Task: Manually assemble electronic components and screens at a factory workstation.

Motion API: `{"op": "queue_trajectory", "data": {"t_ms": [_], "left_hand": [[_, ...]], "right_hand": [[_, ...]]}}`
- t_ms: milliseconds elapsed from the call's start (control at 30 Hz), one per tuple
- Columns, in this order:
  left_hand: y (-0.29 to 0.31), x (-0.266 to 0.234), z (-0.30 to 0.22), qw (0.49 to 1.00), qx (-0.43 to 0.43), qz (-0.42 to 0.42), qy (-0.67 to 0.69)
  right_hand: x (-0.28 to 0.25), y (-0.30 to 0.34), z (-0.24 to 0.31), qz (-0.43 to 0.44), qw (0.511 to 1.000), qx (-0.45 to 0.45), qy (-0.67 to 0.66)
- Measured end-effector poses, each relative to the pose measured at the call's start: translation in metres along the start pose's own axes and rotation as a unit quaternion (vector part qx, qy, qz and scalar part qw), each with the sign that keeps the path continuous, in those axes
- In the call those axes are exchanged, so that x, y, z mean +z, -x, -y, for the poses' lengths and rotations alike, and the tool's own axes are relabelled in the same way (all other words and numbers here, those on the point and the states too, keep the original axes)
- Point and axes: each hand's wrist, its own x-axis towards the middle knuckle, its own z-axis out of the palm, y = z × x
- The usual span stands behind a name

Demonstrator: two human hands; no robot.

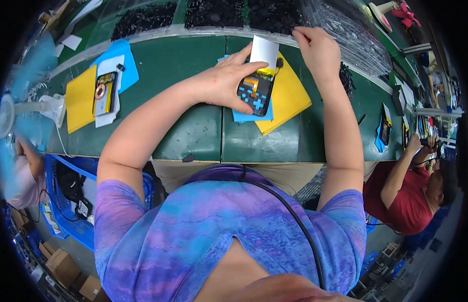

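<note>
My left hand [223, 83] spans an opened, phone-like device [258, 90], its thumb on the near left edge and its fingers at the far end. The device has a dark body with light-blue pieces, an orange flex strip and a yellow part. A white card [264, 49] stands out from its far end. Under the device lie yellow sheets [289, 103] and blue sheets [248, 117]. My right hand [322, 54] is raised at the rim of a clear divided tray [209, 34], thumb and forefinger pinched together. What they hold, if anything, is too small to make out.
Black small parts [214, 14] fill the tray. On the green table [193, 126], a second opened device [105, 93] lies on yellow, white and blue sheets at left. A white fan [42, 106] stands beyond it. A co-worker in red [405, 199] handles something at right.
</note>
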Motion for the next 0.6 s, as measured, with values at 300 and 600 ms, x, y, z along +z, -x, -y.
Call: {"op": "queue_trajectory", "data": {"t_ms": [300,600], "left_hand": [[-0.002,0.020,0.002,0.995,-0.022,-0.085,-0.046],[0.000,0.012,-0.001,0.997,-0.041,-0.050,-0.049]], "right_hand": [[-0.038,0.080,0.047,0.205,0.946,-0.132,-0.213],[-0.021,0.090,0.042,0.148,0.939,-0.176,-0.257]]}}
